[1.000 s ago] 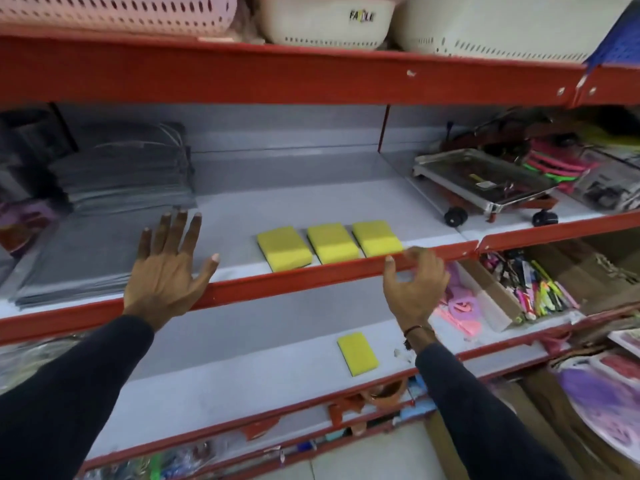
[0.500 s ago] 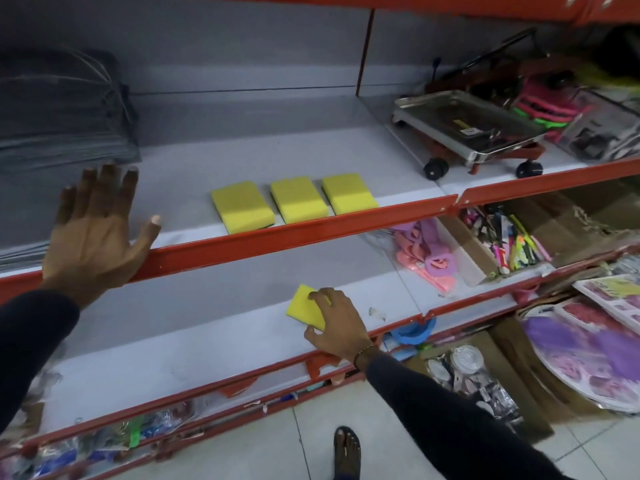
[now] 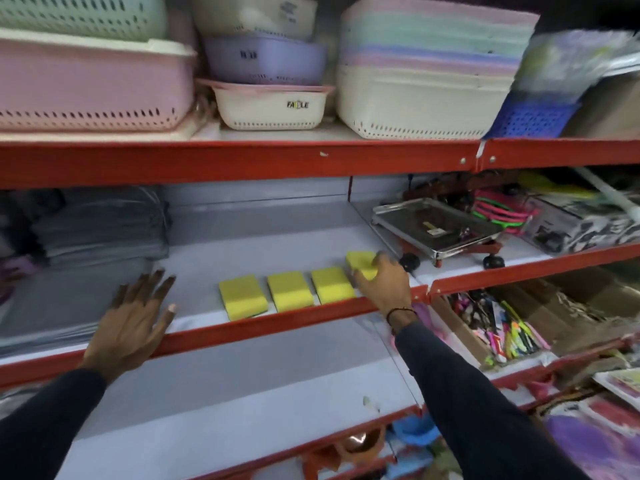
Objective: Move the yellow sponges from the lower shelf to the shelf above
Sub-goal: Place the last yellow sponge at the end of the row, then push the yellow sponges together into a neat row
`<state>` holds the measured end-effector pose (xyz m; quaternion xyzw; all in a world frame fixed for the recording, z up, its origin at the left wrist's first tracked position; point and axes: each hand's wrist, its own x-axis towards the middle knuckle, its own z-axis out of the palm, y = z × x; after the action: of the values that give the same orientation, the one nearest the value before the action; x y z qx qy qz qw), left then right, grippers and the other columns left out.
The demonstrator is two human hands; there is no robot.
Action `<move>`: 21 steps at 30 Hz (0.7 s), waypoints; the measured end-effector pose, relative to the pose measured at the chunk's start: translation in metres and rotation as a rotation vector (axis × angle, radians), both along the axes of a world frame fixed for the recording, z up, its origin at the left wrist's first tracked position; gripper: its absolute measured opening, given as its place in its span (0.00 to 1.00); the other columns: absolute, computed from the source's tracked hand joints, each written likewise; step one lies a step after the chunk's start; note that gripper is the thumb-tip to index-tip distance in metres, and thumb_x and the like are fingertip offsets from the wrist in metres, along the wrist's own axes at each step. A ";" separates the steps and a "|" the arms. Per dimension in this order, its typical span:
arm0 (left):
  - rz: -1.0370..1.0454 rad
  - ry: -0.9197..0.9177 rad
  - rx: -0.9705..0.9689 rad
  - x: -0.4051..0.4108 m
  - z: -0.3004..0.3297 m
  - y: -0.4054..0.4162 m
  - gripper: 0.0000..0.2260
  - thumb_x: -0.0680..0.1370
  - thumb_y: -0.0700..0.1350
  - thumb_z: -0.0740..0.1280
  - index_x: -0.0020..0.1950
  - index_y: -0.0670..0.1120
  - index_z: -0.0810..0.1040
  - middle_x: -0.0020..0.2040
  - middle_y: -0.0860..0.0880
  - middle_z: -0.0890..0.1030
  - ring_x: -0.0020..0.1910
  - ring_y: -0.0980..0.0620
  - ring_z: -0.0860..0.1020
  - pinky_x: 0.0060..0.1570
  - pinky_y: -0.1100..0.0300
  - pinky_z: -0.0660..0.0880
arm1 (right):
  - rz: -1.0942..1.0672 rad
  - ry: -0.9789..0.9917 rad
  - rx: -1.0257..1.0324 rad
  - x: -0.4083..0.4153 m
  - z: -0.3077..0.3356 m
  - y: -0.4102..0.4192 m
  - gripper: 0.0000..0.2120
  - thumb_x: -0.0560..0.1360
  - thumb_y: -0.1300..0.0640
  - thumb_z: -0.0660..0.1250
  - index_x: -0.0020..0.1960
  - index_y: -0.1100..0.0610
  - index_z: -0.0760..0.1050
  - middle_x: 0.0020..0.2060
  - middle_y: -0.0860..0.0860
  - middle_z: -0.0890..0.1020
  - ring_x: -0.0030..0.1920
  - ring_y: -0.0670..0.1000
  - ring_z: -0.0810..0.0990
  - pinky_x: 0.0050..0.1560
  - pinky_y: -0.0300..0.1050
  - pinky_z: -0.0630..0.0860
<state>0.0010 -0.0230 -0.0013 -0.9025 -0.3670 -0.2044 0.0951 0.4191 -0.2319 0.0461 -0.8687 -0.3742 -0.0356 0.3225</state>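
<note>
A single head-worn camera faces a red-edged shelving rack (image 3: pixel 242 161) from close range, looking forward and slightly down. Both forearms reach in from the lower edge toward the rack; the basket tier fills the top.

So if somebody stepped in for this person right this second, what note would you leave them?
Right hand: gripping a fourth yellow rectangular foam sponge, at the right end of the row on the upper grey shelf.
Left hand: open, empty, at that shelf's red front edge.
Three matching yellow sponges already lie side by side there.
Lower grey shelf: no sponges visible.
Left: set this one down and let go.
</note>
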 end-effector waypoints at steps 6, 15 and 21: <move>-0.131 -0.044 -0.142 0.044 0.018 -0.036 0.38 0.85 0.64 0.44 0.79 0.36 0.68 0.78 0.35 0.72 0.76 0.35 0.71 0.77 0.54 0.54 | 0.037 -0.032 -0.123 0.009 -0.013 0.002 0.22 0.76 0.42 0.65 0.48 0.62 0.82 0.45 0.65 0.86 0.49 0.65 0.83 0.49 0.53 0.79; -0.181 0.161 -0.307 0.112 0.016 -0.073 0.48 0.77 0.75 0.42 0.83 0.40 0.62 0.83 0.39 0.66 0.81 0.42 0.64 0.80 0.51 0.57 | 0.490 -0.381 -0.114 -0.077 0.007 0.035 0.19 0.69 0.55 0.58 0.52 0.59 0.82 0.50 0.58 0.85 0.52 0.63 0.82 0.51 0.55 0.81; -0.239 0.102 -0.297 0.070 0.008 -0.074 0.47 0.76 0.77 0.46 0.82 0.45 0.65 0.84 0.47 0.65 0.82 0.49 0.62 0.80 0.59 0.51 | 0.591 -0.459 -0.340 -0.115 -0.014 0.039 0.23 0.69 0.68 0.63 0.63 0.58 0.77 0.60 0.58 0.81 0.62 0.63 0.75 0.66 0.55 0.72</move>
<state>0.0714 -0.0971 0.0062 -0.9529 -0.2780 -0.1119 -0.0458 0.3045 -0.1929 0.0318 -0.7343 -0.6703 -0.0720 0.0789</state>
